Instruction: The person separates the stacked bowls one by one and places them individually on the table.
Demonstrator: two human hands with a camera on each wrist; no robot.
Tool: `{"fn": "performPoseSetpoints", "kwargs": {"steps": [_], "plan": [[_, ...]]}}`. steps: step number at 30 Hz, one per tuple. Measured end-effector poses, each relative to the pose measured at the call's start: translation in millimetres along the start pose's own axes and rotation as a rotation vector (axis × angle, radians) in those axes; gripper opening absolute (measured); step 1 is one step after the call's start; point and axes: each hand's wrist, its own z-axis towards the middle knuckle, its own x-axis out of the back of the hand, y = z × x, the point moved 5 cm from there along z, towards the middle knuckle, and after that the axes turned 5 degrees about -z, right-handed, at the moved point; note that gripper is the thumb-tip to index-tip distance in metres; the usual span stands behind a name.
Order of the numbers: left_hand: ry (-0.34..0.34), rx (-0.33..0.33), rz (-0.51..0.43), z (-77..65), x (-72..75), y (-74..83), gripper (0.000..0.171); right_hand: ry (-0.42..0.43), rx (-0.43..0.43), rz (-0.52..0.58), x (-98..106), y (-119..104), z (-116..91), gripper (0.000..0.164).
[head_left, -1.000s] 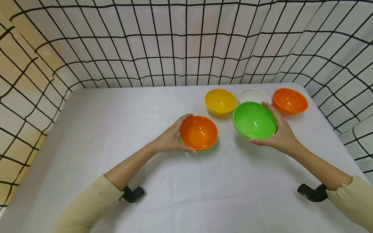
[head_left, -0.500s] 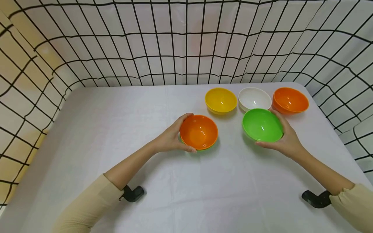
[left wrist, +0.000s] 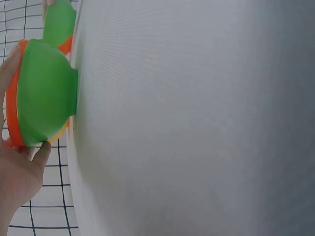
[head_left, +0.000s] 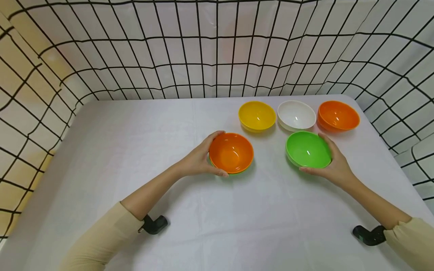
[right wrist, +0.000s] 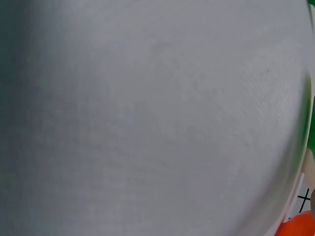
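Bowls (head_left: 257, 116) number six: left grip (head_left: 200, 161) clasps one orange bowl (head_left: 231, 153) inside one green (left wrist: 47, 93), right grip (head_left: 335, 165) another green bowl (head_left: 308, 150).

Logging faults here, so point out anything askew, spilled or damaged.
Nothing stands out. The yellow bowl, white bowl and rear orange bowl are mouth-up, as are the green bowl at right and the front orange bowl, nested in another green bowl; no spill or crack shows.
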Motion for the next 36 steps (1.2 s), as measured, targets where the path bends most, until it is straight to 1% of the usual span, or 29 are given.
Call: {"fn": "performPoseSetpoints", "kwargs": {"steps": [4,8,12,15,20,23,28,29,32,36], "plan": [[-0.001,0.004,-0.002,-0.3,-0.1,0.5,0.103,-0.009,-0.02,-0.008,-2,4,1,0.114],[0.0,0.004,-0.008,0.4,-0.3,-3.4,0.103,-0.024,-0.038,-0.016,-4,6,2,0.114],[0.008,-0.004,-0.011,5.6,-2.0,-21.1,0.107,-0.041,-0.043,-0.032,-4,6,1,0.115],[0.02,-0.014,-0.003,10.2,-2.6,-35.8,0.109,-0.046,-0.028,-0.039,-3,4,1,0.116],[0.023,-0.033,-0.004,11.8,-2.7,-41.1,0.109,-0.057,0.007,-0.051,-1,2,0,0.117],[0.024,-0.041,-0.006,11.6,-3.0,-41.1,0.109,-0.068,0.019,-0.063,-1,1,0,0.117],[0.026,-0.031,-0.005,10.9,-3.2,-39.1,0.108,-0.076,0.026,-0.07,-1,0,0,0.118],[0.025,-0.028,-0.006,10.1,-3.2,-36.8,0.108,-0.077,0.028,-0.07,-1,0,0,0.118],[0.016,-0.028,-0.019,6.1,-2.4,-23.5,0.106,-0.078,0.038,-0.061,0,2,0,0.118],[0.002,-0.023,-0.029,1.6,-1.2,-6.6,0.103,-0.072,0.054,-0.047,3,3,0,0.11]]}}
